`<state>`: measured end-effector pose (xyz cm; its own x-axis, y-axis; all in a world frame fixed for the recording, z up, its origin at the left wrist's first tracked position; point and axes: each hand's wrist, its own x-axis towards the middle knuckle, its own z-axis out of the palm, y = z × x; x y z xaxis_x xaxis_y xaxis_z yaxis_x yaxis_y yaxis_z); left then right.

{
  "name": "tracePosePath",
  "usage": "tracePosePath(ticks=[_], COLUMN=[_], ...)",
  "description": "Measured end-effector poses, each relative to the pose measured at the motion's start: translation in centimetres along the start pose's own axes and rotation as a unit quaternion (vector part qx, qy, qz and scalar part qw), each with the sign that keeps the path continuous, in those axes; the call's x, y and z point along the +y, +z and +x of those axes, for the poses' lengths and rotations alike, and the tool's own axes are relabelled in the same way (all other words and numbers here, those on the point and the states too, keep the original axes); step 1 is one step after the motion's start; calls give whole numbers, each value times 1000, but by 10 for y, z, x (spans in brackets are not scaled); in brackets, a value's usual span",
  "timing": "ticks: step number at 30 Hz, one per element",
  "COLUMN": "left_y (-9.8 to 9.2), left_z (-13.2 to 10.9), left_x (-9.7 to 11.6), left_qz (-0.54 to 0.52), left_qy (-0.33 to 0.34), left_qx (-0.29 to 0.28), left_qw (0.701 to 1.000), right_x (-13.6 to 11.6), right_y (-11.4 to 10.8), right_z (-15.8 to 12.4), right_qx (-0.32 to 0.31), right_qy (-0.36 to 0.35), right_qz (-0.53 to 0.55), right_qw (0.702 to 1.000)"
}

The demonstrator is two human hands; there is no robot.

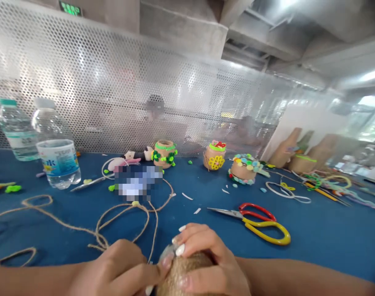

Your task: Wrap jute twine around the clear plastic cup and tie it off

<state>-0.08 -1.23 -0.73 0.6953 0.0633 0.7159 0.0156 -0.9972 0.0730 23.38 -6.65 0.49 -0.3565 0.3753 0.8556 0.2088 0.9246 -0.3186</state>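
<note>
A twine-wrapped jar (189, 269) lies at the bottom centre, its near end cut off by the picture's edge. Fingers of my right hand (210, 257) curl over its top and side. From the left, my left hand (122, 269) is closed, with thumb and fingertips pressed at the jar's greyish far end. A strand of jute twine (155, 230) runs down from the loose loops toward my left fingers; whether they pinch it is hidden. Scissors with red and yellow handles (261, 224) lie beyond my right hand, blades pointing left.
Two water bottles (56, 152) stand at the left. Small decorated jars (164, 154) line the back of the blue table (316, 234) before a perforated metal screen (113, 90). Paper scraps, a pixelated patch and coloured pipe cleaners (329, 183) lie about. Wrapped bottles (287, 148) stand back right.
</note>
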Motion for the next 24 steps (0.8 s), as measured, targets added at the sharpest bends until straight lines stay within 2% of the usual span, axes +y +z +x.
tracePosePath(ticks=[6, 8, 12, 15, 17, 19, 21, 24], left_y=[-14, -18, -22, -22, -22, -23, -26, -28], left_z=[28, 31, 25, 17, 14, 14, 14, 15], left_x=[6, 8, 13, 20, 26, 33, 38, 43], left_qz=[-16, -6, -2, -20, -40, -55, -60, -51], left_qy=[39, 37, 11, -95, -178, -244, -288, -322], left_qx=[18, 8, 1, -4, 2, 6, 0, -8], left_qw=[999, 999, 1000, 995, 983, 968, 956, 945], right_x=[-6, -9, -16, -19, -18, -15, -16, -30], right_y=[-18, -22, -19, -18, -20, -22, -22, -19], right_z=[8, 9, 10, 14, 18, 21, 23, 28], right_qx=[-81, -73, -20, 18, 23, 40, 61, 38], right_qy=[-44, -54, -25, 114, 228, 307, 393, 501], right_qz=[-51, -67, -97, -117, -112, -90, -38, 14], right_qw=[994, 994, 995, 986, 967, 947, 917, 864])
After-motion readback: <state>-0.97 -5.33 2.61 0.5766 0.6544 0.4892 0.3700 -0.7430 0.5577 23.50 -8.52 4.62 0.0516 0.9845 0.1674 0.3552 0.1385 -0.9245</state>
